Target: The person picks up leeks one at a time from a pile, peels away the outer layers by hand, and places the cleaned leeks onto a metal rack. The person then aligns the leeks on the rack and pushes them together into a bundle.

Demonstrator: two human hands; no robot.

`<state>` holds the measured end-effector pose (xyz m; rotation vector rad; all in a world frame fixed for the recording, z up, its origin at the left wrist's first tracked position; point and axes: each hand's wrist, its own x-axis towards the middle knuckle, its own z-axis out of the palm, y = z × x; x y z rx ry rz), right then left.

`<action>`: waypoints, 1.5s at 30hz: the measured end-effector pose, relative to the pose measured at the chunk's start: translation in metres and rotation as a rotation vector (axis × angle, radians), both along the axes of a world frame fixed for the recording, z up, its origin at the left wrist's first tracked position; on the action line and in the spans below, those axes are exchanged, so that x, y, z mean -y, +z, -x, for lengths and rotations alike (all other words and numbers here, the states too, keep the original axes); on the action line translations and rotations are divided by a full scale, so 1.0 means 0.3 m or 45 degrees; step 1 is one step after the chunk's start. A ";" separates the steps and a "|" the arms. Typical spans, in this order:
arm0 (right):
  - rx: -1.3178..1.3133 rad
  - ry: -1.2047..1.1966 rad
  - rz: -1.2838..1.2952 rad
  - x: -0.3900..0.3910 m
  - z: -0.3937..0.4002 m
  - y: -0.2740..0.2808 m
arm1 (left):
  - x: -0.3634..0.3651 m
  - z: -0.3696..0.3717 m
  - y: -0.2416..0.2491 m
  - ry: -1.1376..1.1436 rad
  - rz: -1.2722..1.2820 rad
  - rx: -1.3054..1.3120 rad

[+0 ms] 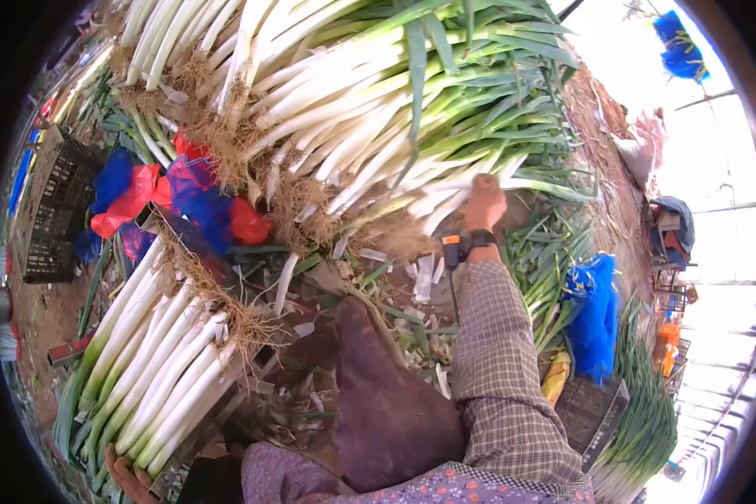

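A large pile of leeks (pixel 344 101), roots toward the left and green leaves toward the right, fills the top of the head view. My right hand (pixel 485 203) is closed around a leek at the pile's lower right edge. A tool with an orange and black handle (pixel 452 250) is beside that wrist, its thin shaft pointing down. At lower left, a bundle of leeks (pixel 155 361) lies slanted in a metal frame (pixel 176 231), roots up. My left hand (pixel 128 477) has its fingers curled against the bundle's lower end; its palm is hidden.
Black crates (pixel 55 218) stand at the left beside red and blue bags (pixel 147 197). Blue netting (pixel 594 315), a dark crate (pixel 592 412) and more green leeks (pixel 643 403) are at the right. Leaf scraps cover the ground around my brown-covered knee (pixel 378 395).
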<state>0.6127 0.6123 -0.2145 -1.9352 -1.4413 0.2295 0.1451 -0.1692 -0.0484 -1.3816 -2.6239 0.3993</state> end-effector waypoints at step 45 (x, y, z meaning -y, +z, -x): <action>0.584 2.837 0.043 1.258 1.052 0.694 | -0.270 -0.202 0.088 0.096 -1.193 0.210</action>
